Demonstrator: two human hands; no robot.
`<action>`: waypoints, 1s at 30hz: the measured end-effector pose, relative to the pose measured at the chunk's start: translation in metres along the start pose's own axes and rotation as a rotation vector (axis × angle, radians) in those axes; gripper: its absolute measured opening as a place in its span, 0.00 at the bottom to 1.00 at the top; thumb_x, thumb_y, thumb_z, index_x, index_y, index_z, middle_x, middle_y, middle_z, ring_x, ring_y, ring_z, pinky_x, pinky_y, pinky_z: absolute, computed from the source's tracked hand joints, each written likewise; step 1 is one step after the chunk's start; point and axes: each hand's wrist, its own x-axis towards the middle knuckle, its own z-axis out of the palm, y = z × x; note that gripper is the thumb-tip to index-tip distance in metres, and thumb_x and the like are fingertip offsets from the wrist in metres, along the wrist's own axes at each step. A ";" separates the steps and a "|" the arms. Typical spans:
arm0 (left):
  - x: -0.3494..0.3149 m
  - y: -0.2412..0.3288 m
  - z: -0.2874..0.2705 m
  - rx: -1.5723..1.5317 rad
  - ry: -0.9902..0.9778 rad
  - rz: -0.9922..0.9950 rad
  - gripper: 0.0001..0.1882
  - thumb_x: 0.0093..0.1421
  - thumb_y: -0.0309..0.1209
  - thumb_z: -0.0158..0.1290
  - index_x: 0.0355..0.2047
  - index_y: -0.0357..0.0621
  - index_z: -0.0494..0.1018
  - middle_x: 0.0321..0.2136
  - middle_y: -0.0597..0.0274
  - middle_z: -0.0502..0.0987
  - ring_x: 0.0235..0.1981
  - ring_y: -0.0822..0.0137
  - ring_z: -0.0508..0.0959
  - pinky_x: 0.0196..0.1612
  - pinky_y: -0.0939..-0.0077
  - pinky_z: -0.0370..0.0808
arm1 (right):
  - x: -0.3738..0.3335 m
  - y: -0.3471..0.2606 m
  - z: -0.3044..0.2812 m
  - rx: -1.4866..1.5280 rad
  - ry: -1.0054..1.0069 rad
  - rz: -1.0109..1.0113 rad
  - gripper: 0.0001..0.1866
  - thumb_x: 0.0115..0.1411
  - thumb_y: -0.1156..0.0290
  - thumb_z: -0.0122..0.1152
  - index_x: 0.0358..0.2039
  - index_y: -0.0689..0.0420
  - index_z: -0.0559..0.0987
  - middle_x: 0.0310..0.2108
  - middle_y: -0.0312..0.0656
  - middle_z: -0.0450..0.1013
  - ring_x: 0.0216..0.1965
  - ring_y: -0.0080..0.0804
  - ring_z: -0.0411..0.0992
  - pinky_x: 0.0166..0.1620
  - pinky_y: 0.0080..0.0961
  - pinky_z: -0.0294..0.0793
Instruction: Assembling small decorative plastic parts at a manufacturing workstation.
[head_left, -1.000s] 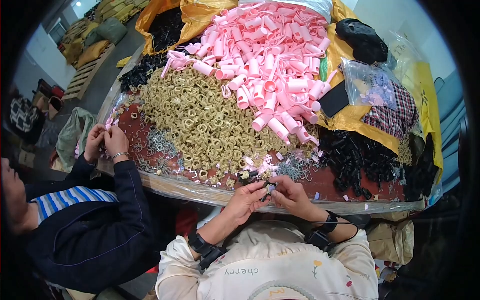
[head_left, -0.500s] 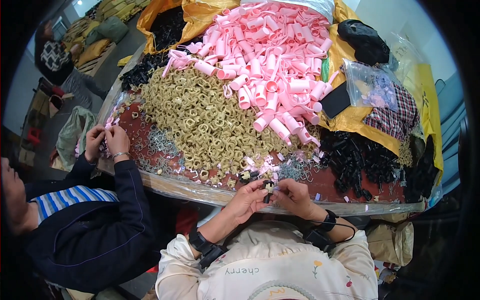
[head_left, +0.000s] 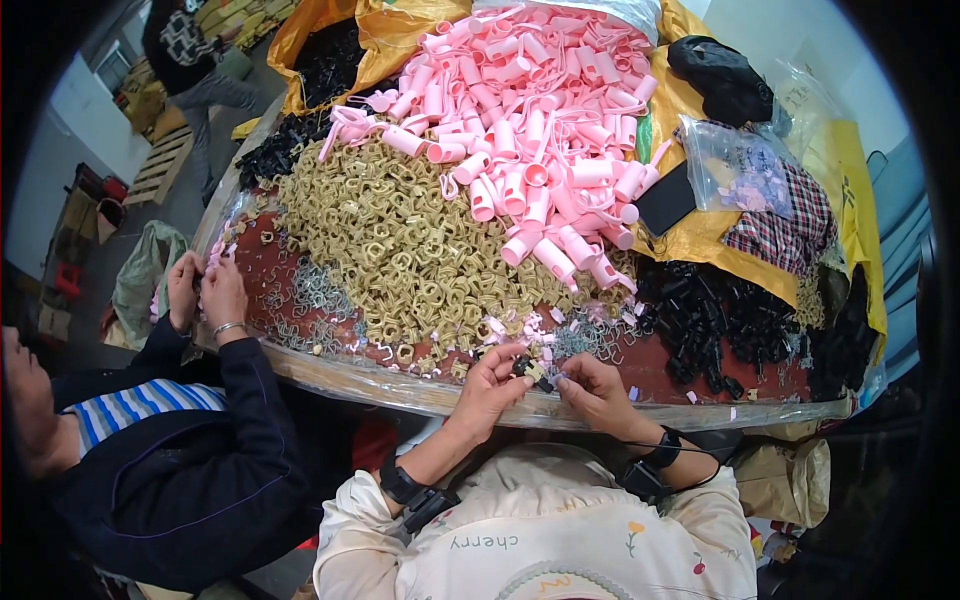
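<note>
Black and tan in colour, a small part [head_left: 533, 373] was held at lower centre of the frame, just above the table's near edge. The left hand [head_left: 487, 393] had it pinched between thumb and curled fingers, which hid some of its outline. The right hand [head_left: 600, 397], just beside it, had thumb and fingertips drawn together on a small lilac piece [head_left: 556, 379]; its exact shape was too small to tell.

Immediately beyond the fingers, pink chips [head_left: 515, 326] lay scattered, with metal clips [head_left: 592, 341] to their right. This litter stood between the hands and a broad heap of tan rings [head_left: 400, 235] at left of centre. Above, pink cylinders [head_left: 535, 130] were piled up to the top of the frame, overlapping the heap's upper right.

Black parts [head_left: 695, 325] covered the tabletop [head_left: 655, 375] right of centre. Higher on that side, a dark phone [head_left: 667, 197] lay on a yellow sack [head_left: 690, 246], near a clear bag [head_left: 740, 170], a checked cloth [head_left: 795, 225] and a black bag [head_left: 720, 82].

At far left, a co-worker's hands [head_left: 222, 297] were close together over the table's corner. Another person [head_left: 195, 70] stood upper left, beside a wooden pallet [head_left: 158, 168].
</note>
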 end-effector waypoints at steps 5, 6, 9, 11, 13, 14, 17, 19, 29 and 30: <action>0.000 0.002 0.007 -0.040 -0.005 -0.028 0.18 0.49 0.20 0.50 0.42 0.42 0.63 0.31 0.65 0.70 0.30 0.78 0.72 0.29 0.88 0.69 | -0.002 -0.007 0.005 0.390 -0.058 0.144 0.05 0.58 0.74 0.47 0.31 0.62 0.67 0.21 0.35 0.68 0.18 0.15 0.63 0.20 0.12 0.63; 0.000 -0.001 0.008 -0.026 -0.014 0.022 0.18 0.49 0.19 0.50 0.41 0.42 0.62 0.32 0.65 0.70 0.31 0.77 0.72 0.30 0.87 0.69 | -0.002 -0.008 0.006 0.426 -0.063 0.162 0.05 0.58 0.74 0.46 0.32 0.62 0.66 0.22 0.35 0.68 0.19 0.15 0.64 0.21 0.12 0.64; 0.002 -0.012 0.008 0.000 -0.033 0.122 0.17 0.49 0.19 0.50 0.40 0.41 0.61 0.34 0.63 0.69 0.34 0.76 0.71 0.33 0.85 0.70 | -0.002 -0.008 0.011 0.456 -0.040 0.155 0.05 0.58 0.74 0.45 0.32 0.62 0.66 0.22 0.37 0.69 0.18 0.16 0.64 0.21 0.12 0.64; 0.003 -0.015 0.009 0.040 -0.052 0.173 0.16 0.49 0.18 0.49 0.39 0.42 0.61 0.36 0.62 0.68 0.36 0.74 0.71 0.37 0.82 0.70 | -0.002 -0.007 0.012 0.471 -0.028 0.153 0.05 0.59 0.74 0.45 0.32 0.62 0.66 0.23 0.37 0.69 0.18 0.16 0.64 0.21 0.12 0.65; 0.003 -0.017 0.008 0.061 -0.062 0.196 0.15 0.50 0.18 0.49 0.38 0.42 0.60 0.37 0.62 0.67 0.37 0.73 0.71 0.38 0.81 0.70 | -0.002 -0.006 0.012 0.484 0.001 0.158 0.04 0.59 0.74 0.45 0.32 0.62 0.65 0.23 0.38 0.69 0.18 0.16 0.63 0.21 0.12 0.64; 0.002 -0.016 0.007 0.056 -0.078 0.166 0.15 0.50 0.18 0.49 0.38 0.42 0.60 0.37 0.61 0.67 0.36 0.73 0.71 0.39 0.80 0.70 | -0.002 -0.005 0.012 0.490 0.015 0.161 0.04 0.59 0.74 0.45 0.32 0.62 0.65 0.23 0.38 0.69 0.17 0.16 0.63 0.21 0.11 0.64; 0.001 -0.015 0.006 0.046 -0.110 0.104 0.14 0.51 0.19 0.48 0.38 0.42 0.59 0.36 0.61 0.68 0.36 0.72 0.71 0.40 0.78 0.70 | -0.001 -0.004 0.012 0.484 0.019 0.159 0.04 0.58 0.74 0.45 0.32 0.62 0.64 0.23 0.38 0.69 0.18 0.16 0.64 0.20 0.11 0.64; 0.003 -0.021 0.004 -0.002 -0.088 0.090 0.13 0.53 0.20 0.48 0.38 0.42 0.59 0.37 0.61 0.67 0.37 0.72 0.71 0.40 0.79 0.70 | -0.001 -0.003 0.013 0.481 0.020 0.158 0.04 0.58 0.75 0.45 0.32 0.62 0.64 0.22 0.38 0.69 0.18 0.16 0.64 0.20 0.11 0.63; -0.002 -0.015 0.013 0.011 -0.043 -0.034 0.14 0.55 0.24 0.47 0.42 0.39 0.61 0.40 0.61 0.70 0.39 0.72 0.72 0.40 0.80 0.72 | 0.001 0.000 0.014 -0.197 0.162 -0.207 0.06 0.52 0.76 0.54 0.28 0.62 0.68 0.19 0.39 0.68 0.16 0.22 0.65 0.20 0.19 0.64; -0.002 -0.015 0.014 0.010 -0.045 -0.037 0.15 0.55 0.24 0.47 0.43 0.39 0.61 0.39 0.61 0.70 0.38 0.73 0.72 0.39 0.81 0.72 | 0.001 0.000 0.013 -0.304 0.183 -0.279 0.06 0.51 0.76 0.55 0.28 0.62 0.69 0.19 0.40 0.68 0.16 0.25 0.65 0.20 0.20 0.64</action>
